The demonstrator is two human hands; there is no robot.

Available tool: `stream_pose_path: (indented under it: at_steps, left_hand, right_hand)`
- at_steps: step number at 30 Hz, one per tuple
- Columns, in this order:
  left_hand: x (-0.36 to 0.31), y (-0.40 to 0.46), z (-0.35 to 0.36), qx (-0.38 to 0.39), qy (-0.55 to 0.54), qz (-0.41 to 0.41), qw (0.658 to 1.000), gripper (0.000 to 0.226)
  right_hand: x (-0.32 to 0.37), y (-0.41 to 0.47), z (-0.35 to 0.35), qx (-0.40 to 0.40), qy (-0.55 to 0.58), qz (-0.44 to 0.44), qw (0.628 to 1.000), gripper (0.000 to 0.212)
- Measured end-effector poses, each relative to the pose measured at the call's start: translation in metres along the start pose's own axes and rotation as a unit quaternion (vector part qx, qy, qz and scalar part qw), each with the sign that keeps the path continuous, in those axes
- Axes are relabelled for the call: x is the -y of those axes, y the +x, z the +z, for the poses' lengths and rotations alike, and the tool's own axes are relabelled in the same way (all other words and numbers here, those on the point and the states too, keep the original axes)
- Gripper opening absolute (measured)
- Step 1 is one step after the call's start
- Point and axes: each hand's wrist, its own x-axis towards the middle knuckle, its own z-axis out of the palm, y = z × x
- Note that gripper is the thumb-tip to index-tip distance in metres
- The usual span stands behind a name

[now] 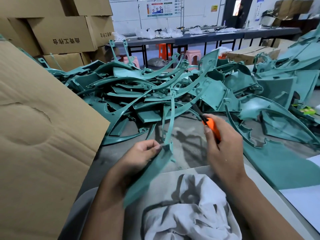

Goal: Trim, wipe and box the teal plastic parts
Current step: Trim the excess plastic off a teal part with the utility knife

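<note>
- Currently at the trim step, by my read: one teal plastic part [155,168] in hand, knife out, nothing wiped or boxed from what shows.
- Left hand [142,154] pinches the part where its broad flat panel narrows; thumb and fingertips curled onto the edge.
- Part's long axis runs away from the person: wide panel low by the left forearm, thin curved arm rising up toward the pile of teal parts [173,87].
- Right hand [223,142] is wrapped around an orange utility knife [212,126], fingers closed on the handle; dark blade end points up and left.
- Blade tip sits right of the thin arm, near but apart, no contact visible. Right hand is the one that has to close that gap, moving leftward.
- Risk, my judgement: the left fingertips are just beside the likely cut line.
- White rag [188,210] lies bunched in front of the person, below both hands.
- Cardboard flap [43,127] of a box on the left; box interior not visible.
</note>
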Motion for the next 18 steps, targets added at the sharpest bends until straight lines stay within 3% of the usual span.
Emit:
stream_pose_path:
  at_steps: [2, 4, 6, 8, 11, 14, 16, 18]
  left_hand:
    - [-0.005, 0.0, 0.007, 0.069, -0.073, -0.017, 0.995, 0.017]
    - [-0.008, 0.0, 0.017, 0.158, -0.131, -0.036, 0.978, 0.016]
    - [-0.01, -0.001, 0.025, 0.24, -0.169, -0.051, 0.955, 0.018]
    - [-0.01, 0.0, 0.033, 0.279, -0.158, -0.059, 0.945, 0.022]
    - [-0.009, 0.0, 0.036, 0.274, -0.099, -0.05, 0.955, 0.019]
    - [-0.015, 0.002, 0.027, 0.196, -0.092, -0.045, 0.975, 0.036]
    - [-0.015, 0.004, 0.016, 0.128, -0.214, -0.084, 0.965, 0.069]
    - [-0.013, 0.007, 0.007, 0.126, -0.4, -0.006, 0.908, 0.084]
  right_hand:
    - [0.005, -0.002, -0.001, -0.001, 0.042, 0.019, 0.999, 0.019]
    - [0.01, -0.002, -0.002, 0.027, 0.191, 0.107, 0.975, 0.009]
    - [0.013, 0.003, -0.008, 0.06, 0.374, 0.228, 0.897, 0.019]
    - [0.012, 0.007, -0.011, 0.117, 0.451, 0.283, 0.838, 0.025]
    - [0.01, 0.008, -0.011, 0.136, 0.477, 0.306, 0.813, 0.033]
    - [0.011, 0.009, -0.011, 0.062, 0.481, 0.337, 0.807, 0.035]
    - [0.011, 0.012, -0.013, -0.011, 0.492, 0.358, 0.793, 0.024]
    - [0.011, 0.014, -0.013, -0.069, 0.506, 0.376, 0.773, 0.02]
